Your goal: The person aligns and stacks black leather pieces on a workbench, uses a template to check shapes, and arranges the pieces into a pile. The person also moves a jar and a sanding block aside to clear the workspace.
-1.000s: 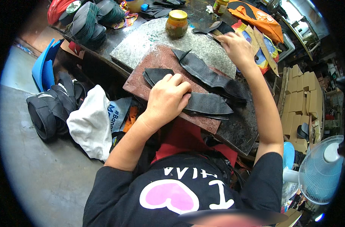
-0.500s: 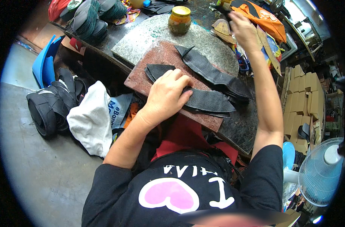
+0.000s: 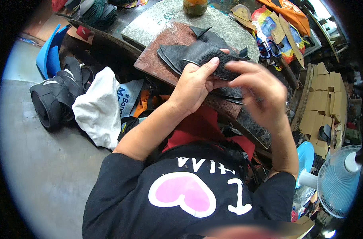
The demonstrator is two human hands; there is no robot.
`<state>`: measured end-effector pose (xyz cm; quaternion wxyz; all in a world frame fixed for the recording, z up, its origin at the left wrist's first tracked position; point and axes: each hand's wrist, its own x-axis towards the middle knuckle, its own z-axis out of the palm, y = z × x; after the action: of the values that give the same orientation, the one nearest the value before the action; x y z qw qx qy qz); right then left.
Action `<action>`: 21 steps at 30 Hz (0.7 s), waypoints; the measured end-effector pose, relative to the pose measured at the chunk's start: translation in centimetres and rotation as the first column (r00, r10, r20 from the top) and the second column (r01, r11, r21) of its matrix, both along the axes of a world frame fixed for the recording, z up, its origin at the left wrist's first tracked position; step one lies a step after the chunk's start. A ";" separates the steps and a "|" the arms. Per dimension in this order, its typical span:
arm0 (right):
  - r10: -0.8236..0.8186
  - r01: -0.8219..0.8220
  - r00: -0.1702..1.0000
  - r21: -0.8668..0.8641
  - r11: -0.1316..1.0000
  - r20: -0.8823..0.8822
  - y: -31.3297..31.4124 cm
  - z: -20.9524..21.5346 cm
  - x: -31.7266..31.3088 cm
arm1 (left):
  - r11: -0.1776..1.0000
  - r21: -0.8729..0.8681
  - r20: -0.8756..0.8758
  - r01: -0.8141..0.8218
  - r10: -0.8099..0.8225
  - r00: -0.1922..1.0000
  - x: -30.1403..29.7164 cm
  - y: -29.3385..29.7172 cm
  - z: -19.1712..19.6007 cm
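Observation:
My left hand [image 3: 195,85] is closed on a black leather piece [image 3: 203,53], its thumb lying on top near the edge. That piece is raised and bent over a reddish-brown board [image 3: 151,59]. My right hand [image 3: 265,87] is beside the leather's right end, blurred, with its fingers apart and nothing visible in them. Whether its fingertips touch the leather I cannot tell. Another black leather piece [image 3: 208,36] shows behind, partly covered. More black leather [image 3: 231,95] lies on the board below my hands.
The board rests on a grey stone slab [image 3: 149,26] bearing a jar [image 3: 194,7]. To the right are blue-handled scissors [image 3: 269,48] and tan pattern pieces [image 3: 278,32]. A white cloth [image 3: 97,109] and black shoe parts [image 3: 50,101] are at left. A fan [image 3: 341,181] stands at lower right.
My right hand has come back from the far right of the bench, where it held a dark object now out of sight. My left hand has lifted and turned the leather piece.

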<state>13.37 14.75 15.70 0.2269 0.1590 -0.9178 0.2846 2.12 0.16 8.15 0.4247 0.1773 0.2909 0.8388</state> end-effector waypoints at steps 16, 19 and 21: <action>-0.048 0.410 0.880 -0.706 0.578 0.472 4.4 -2.8 1.5 | 0.974 0.045 -0.178 -0.222 0.227 0.958 -3.7 -2.9 0.2; -0.103 0.410 0.889 -0.677 0.611 0.446 4.2 -1.9 1.6 | 0.941 0.078 -0.349 -0.329 0.335 0.875 -5.6 -3.7 0.3; -0.126 0.461 0.854 -0.621 0.634 0.505 3.8 -1.8 1.7 | 0.856 -0.045 -0.577 -0.515 0.399 0.713 -6.0 -4.0 -0.1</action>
<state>15.04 18.55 13.86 0.1143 -0.1633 -0.7690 0.6074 -3.87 -3.87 8.08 0.1171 0.2876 0.5184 0.7968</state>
